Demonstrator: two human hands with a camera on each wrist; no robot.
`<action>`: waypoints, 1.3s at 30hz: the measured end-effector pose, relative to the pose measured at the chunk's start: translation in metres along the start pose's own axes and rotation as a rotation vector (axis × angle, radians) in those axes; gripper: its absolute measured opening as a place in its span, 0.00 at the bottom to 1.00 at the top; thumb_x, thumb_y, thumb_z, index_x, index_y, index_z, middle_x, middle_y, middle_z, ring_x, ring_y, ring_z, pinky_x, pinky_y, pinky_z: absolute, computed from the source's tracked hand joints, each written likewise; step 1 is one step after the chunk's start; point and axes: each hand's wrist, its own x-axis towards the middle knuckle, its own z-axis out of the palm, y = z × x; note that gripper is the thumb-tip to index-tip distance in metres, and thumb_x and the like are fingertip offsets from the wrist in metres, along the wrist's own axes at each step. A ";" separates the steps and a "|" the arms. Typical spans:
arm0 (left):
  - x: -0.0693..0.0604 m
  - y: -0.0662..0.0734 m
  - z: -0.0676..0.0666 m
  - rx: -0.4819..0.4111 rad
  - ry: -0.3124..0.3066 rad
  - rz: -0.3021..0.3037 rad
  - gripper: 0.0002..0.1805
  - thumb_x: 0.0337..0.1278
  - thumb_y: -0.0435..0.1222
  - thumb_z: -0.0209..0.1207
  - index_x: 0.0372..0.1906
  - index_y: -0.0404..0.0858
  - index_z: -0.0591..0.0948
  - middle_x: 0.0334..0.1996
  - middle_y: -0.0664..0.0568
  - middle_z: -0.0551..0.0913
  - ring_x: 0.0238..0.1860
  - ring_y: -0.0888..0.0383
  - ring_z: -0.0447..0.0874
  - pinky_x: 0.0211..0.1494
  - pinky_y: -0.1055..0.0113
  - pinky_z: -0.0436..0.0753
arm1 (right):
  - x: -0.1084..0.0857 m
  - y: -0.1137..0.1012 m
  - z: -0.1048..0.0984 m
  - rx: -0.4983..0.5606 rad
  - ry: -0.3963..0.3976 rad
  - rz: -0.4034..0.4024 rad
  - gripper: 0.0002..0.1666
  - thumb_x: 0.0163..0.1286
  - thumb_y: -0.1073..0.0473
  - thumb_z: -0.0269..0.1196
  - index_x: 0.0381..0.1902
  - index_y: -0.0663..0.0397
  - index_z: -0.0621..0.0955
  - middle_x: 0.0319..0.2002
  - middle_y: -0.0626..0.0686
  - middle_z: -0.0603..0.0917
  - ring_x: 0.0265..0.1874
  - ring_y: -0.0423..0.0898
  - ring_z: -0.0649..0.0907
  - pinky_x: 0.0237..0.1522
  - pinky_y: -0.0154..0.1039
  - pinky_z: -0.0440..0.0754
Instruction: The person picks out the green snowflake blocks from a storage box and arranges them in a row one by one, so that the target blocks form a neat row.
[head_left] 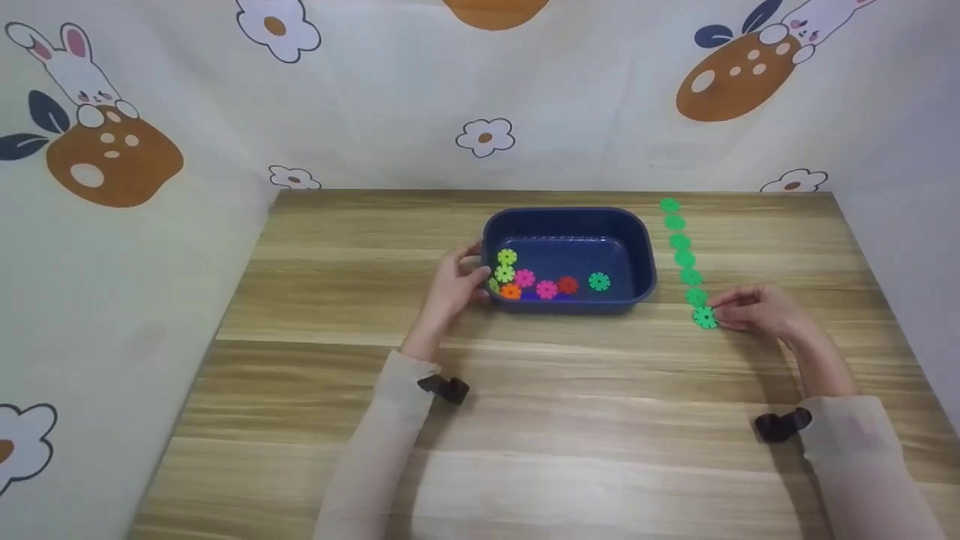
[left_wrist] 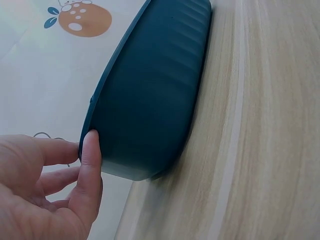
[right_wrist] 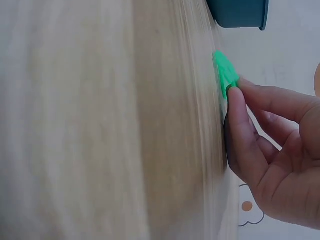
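A dark blue plastic tub [head_left: 566, 306] stands on the wooden table. My left hand [head_left: 450, 289] pinches its left rim between thumb and fingers, as the left wrist view also shows of the tub [left_wrist: 145, 95]. In the tub lie notched plastic discs: a green disc [head_left: 599, 282], a red disc [head_left: 568, 285], an orange disc [head_left: 511, 291], two pink and several yellow-green ones. My right hand [head_left: 761, 311] pinches a green notched disc [head_left: 704, 318] at the near end of a row of green discs [head_left: 684, 258]. In the right wrist view the held disc [right_wrist: 226, 72] is close to the tabletop.
The row of green discs runs beside the tub's right side towards the table's back edge. Patterned cloth [head_left: 390, 97] hangs behind the table [head_left: 360, 300] and along its left side. A black band with a small device [head_left: 446, 388] sits on each wrist.
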 end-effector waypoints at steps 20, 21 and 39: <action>0.000 0.001 0.000 0.039 0.001 0.010 0.32 0.64 0.24 0.56 0.73 0.36 0.67 0.66 0.39 0.73 0.56 0.41 0.82 0.35 0.67 0.91 | -0.001 -0.005 0.011 -0.300 0.110 -0.010 0.16 0.66 0.69 0.63 0.47 0.79 0.79 0.30 0.41 0.82 0.29 0.29 0.79 0.33 0.23 0.84; 0.000 0.001 0.000 0.041 0.002 0.012 0.32 0.64 0.24 0.56 0.73 0.36 0.67 0.66 0.38 0.73 0.55 0.40 0.82 0.34 0.67 0.91 | 0.000 -0.004 0.011 -0.304 0.113 -0.008 0.16 0.66 0.69 0.63 0.47 0.78 0.79 0.30 0.41 0.82 0.29 0.29 0.79 0.32 0.23 0.84; 0.000 0.000 0.000 0.048 0.010 0.027 0.31 0.65 0.24 0.56 0.73 0.35 0.67 0.66 0.37 0.73 0.57 0.44 0.82 0.37 0.61 0.92 | -0.001 -0.023 0.010 -0.039 0.210 -0.141 0.07 0.69 0.68 0.62 0.43 0.58 0.83 0.28 0.34 0.86 0.31 0.29 0.85 0.37 0.24 0.87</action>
